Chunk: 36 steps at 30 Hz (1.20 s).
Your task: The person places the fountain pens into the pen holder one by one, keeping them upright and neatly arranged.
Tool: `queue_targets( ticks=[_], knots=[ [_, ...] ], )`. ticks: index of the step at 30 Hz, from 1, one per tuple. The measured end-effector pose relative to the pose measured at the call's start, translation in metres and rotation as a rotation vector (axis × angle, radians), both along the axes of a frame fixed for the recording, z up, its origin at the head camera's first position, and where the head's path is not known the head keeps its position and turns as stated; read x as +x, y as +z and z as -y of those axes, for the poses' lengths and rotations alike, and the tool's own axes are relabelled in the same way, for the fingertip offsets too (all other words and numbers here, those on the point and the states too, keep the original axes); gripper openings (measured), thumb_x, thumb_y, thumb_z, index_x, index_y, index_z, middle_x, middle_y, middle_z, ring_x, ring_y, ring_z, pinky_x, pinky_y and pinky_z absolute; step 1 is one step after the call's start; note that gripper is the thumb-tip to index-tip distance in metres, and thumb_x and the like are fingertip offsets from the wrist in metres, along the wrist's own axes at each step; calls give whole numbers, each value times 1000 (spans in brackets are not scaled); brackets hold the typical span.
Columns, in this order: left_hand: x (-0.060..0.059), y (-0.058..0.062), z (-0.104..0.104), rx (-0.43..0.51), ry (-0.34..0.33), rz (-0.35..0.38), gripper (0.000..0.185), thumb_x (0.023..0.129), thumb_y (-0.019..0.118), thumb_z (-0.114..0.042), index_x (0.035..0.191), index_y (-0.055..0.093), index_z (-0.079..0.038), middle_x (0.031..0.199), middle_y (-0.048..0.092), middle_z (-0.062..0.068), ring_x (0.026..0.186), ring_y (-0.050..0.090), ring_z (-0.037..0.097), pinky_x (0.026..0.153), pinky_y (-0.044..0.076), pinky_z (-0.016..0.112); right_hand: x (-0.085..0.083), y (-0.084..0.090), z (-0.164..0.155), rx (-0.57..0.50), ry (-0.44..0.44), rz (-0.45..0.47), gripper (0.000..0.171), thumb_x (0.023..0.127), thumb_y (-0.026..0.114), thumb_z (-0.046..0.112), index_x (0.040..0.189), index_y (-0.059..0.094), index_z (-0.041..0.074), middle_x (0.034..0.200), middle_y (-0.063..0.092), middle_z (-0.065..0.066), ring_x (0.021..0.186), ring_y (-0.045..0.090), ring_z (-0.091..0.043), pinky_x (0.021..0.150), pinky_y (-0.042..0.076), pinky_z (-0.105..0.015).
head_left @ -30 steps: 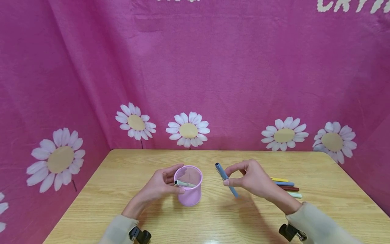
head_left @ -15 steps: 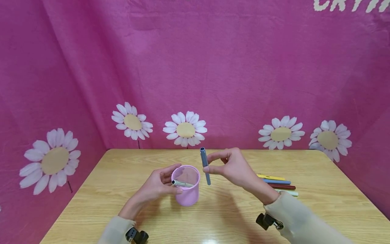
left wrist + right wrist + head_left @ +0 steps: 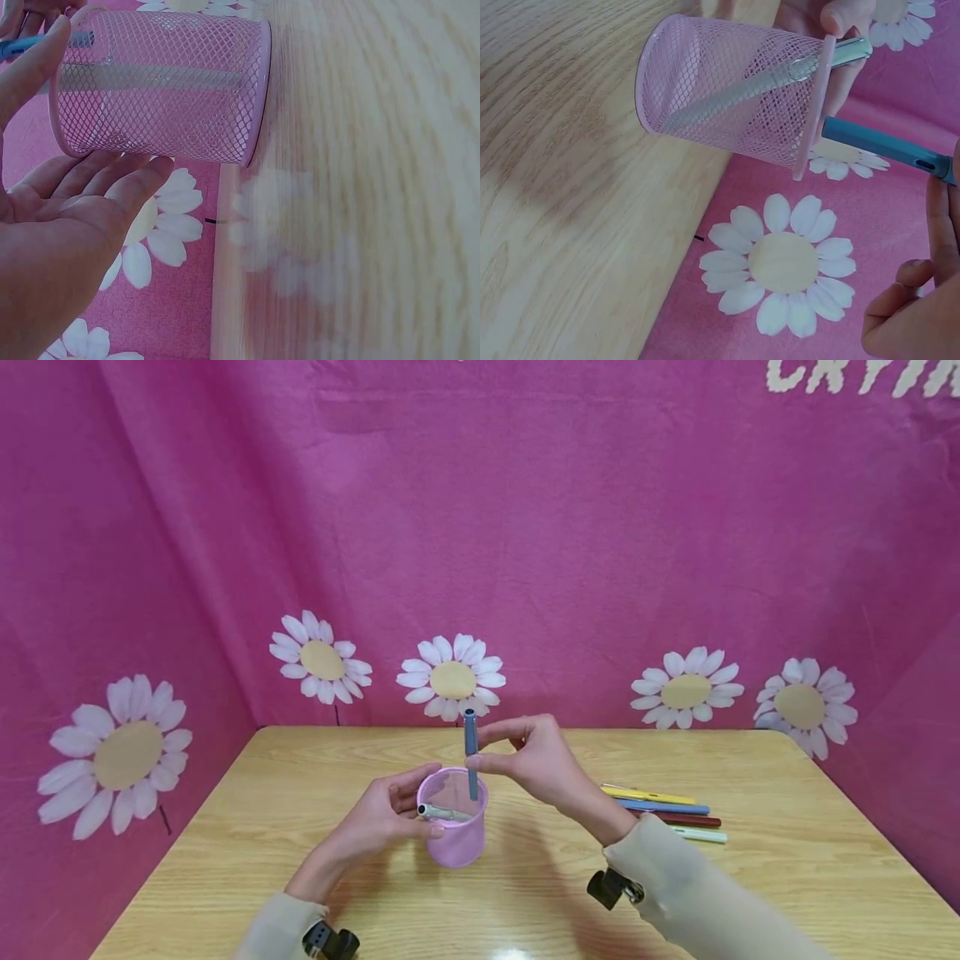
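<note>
A pink mesh pen cup [image 3: 463, 847] stands upright on the wooden table. My left hand [image 3: 375, 818] holds it by the rim, thumb in front and fingers behind. Inside leans a pale pen [image 3: 442, 812], its capped end poking over the rim on the left hand's side. Thumb and fingertips of my right hand [image 3: 536, 764] pinch a blue pen [image 3: 471, 739], nearly vertical over the cup. In the right wrist view the lower end of this blue pen [image 3: 877, 142] is right at the cup's mouth; the left wrist view shows its tip within the rim.
Right of the cup, partly behind the right forearm, lie a yellow pen [image 3: 652, 796], another blue pen [image 3: 675, 808], a dark red pen [image 3: 693, 820] and a pale green pen [image 3: 701, 835]. A pink cloth [image 3: 570, 568] with daisies hangs behind the table.
My right hand has carried the blue pen leftward to the cup, turning it from slanted to nearly upright. The left hand keeps its hold on the cup, which stays put.
</note>
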<state>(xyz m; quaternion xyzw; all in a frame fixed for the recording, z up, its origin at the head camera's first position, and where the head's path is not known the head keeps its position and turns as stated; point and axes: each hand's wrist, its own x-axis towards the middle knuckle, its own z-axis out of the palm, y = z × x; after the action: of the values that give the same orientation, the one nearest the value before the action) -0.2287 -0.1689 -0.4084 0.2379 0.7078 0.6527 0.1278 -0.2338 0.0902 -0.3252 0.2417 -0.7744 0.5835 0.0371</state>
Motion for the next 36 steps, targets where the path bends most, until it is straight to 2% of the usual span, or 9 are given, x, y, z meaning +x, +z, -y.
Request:
queue_targets(
  ticks=[5, 9, 14, 17, 19, 23, 26, 32, 36],
  knots=[
    [-1, 2, 0, -20, -8, -8, 85, 88, 82, 1, 159, 35, 9, 157, 47, 27, 141, 48, 46, 111, 47, 40, -7, -6, 9, -11, 5, -14, 20, 83, 90, 6, 101, 84, 3, 98, 80, -4, 116, 69, -20, 108, 51, -46],
    [-2, 1, 0, -24, -16, -5, 88, 88, 83, -1, 159, 33, 10, 158, 45, 28, 142, 47, 46, 112, 47, 40, -12, -13, 15, -14, 0, -6, 21, 82, 90, 7, 102, 84, 3, 97, 80, -4, 115, 68, -20, 105, 51, -49],
    [-2, 0, -1, -24, -18, 0, 88, 89, 83, -3, 160, 33, 9, 159, 44, 26, 144, 44, 46, 113, 46, 40, -17, -24, 18, 20, 4, -6, 20, 83, 91, 9, 102, 85, 6, 95, 80, -2, 109, 68, -20, 89, 54, -38],
    [-2, -1, -1, -21, -17, 8, 88, 89, 83, -3, 160, 33, 8, 160, 44, 25, 145, 43, 45, 114, 45, 40, -19, -30, 19, 34, -2, -8, 19, 83, 91, 10, 101, 85, 9, 93, 80, 1, 104, 67, -19, 79, 52, -32],
    [-1, -1, -1, -18, -17, 11, 87, 90, 83, -3, 160, 33, 7, 160, 43, 24, 144, 44, 45, 113, 45, 41, -20, -33, 20, 30, 0, -6, 20, 83, 91, 10, 101, 85, 10, 93, 80, 2, 104, 68, -18, 81, 53, -34],
    [-1, -2, 0, -13, -11, 12, 87, 89, 82, -1, 160, 33, 8, 160, 43, 25, 143, 45, 46, 113, 46, 41, -21, -37, 22, 29, 18, 6, 21, 82, 92, 8, 102, 85, 11, 94, 80, 3, 108, 69, -16, 93, 55, -48],
    [0, -2, 0, -16, -8, 15, 88, 89, 83, -3, 160, 32, 8, 160, 43, 26, 143, 45, 46, 112, 46, 40, -22, -40, 24, 37, 14, 15, 21, 82, 92, 9, 102, 85, 11, 95, 80, 3, 110, 69, -16, 96, 55, -52],
    [-1, -1, 1, -18, -1, 13, 89, 89, 84, -3, 160, 32, 8, 160, 42, 25, 144, 43, 46, 115, 44, 45, -23, -43, 26, 57, 11, 22, 22, 82, 92, 10, 103, 85, 11, 96, 80, 4, 111, 68, -15, 95, 54, -46],
    [-1, -1, 1, -25, -3, 9, 89, 89, 84, -3, 161, 32, 7, 161, 42, 24, 144, 43, 46, 115, 42, 47, -23, -45, 26, 84, 12, 26, 22, 83, 91, 11, 103, 85, 12, 96, 80, 5, 102, 65, -16, 82, 52, -35]
  ],
)
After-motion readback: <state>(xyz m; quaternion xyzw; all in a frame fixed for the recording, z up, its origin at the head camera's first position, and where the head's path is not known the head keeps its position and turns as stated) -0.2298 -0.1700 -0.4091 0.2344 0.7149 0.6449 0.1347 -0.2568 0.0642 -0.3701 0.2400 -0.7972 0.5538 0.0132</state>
